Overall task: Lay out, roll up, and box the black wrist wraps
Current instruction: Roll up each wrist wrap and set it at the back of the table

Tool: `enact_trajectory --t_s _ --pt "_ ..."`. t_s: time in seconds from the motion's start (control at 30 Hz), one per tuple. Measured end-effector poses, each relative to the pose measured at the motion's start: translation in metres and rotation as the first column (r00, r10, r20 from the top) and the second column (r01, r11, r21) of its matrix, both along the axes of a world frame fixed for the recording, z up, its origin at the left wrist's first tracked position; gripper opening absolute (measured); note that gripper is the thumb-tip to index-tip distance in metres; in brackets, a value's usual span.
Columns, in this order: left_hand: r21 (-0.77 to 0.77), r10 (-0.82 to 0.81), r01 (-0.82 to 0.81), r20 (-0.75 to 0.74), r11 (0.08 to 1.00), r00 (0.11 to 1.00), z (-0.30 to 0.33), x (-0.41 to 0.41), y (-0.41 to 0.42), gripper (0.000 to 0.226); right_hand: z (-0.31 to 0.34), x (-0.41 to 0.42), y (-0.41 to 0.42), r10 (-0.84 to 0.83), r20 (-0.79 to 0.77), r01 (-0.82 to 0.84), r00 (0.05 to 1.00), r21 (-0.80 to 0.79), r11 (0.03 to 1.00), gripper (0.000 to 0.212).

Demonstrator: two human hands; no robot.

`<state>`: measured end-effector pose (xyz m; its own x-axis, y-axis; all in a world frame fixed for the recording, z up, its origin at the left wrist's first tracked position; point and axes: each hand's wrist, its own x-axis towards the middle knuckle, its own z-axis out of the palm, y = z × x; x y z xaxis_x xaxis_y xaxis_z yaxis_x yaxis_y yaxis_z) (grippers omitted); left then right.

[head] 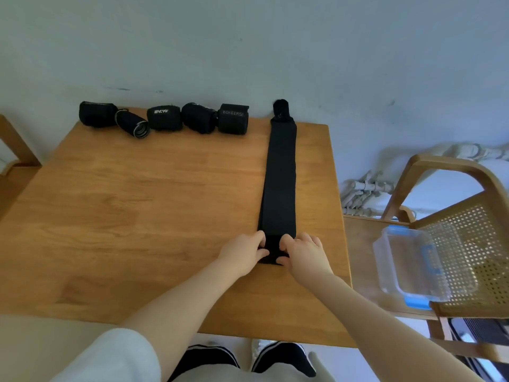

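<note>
A long black wrist wrap (279, 177) lies flat on the wooden table (143, 205), running from the far edge toward me, its thumb loop hanging over the far edge. My left hand (243, 255) and my right hand (304, 256) pinch its near end from either side, fingers curled over the folded black fabric between them. Several rolled black wraps (165, 118) sit in a row along the far left edge of the table.
A clear plastic box with blue clasps (413, 264) rests on a wooden cane chair (465, 244) to the right of the table. Another chair's edge shows at far left. A pale wall stands behind the table. My feet show below the table's near edge.
</note>
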<state>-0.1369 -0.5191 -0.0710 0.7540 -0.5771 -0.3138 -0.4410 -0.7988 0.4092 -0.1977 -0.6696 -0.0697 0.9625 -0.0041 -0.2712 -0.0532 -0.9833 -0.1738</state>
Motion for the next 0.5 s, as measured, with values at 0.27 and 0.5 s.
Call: enact_trajectory --t_s 0.27,0.5 --pt "0.139 -0.273 0.238 0.365 0.961 0.89 -0.009 -0.018 0.0 0.04 -0.003 0.012 0.004 -0.229 0.061 0.227 0.972 0.037 0.973 0.03" --pt "-0.057 -0.104 0.13 0.33 0.99 0.938 -0.013 -0.019 0.0 0.043 -0.008 0.008 -0.009 0.023 0.003 -0.023 1.0 0.121 0.992 0.038"
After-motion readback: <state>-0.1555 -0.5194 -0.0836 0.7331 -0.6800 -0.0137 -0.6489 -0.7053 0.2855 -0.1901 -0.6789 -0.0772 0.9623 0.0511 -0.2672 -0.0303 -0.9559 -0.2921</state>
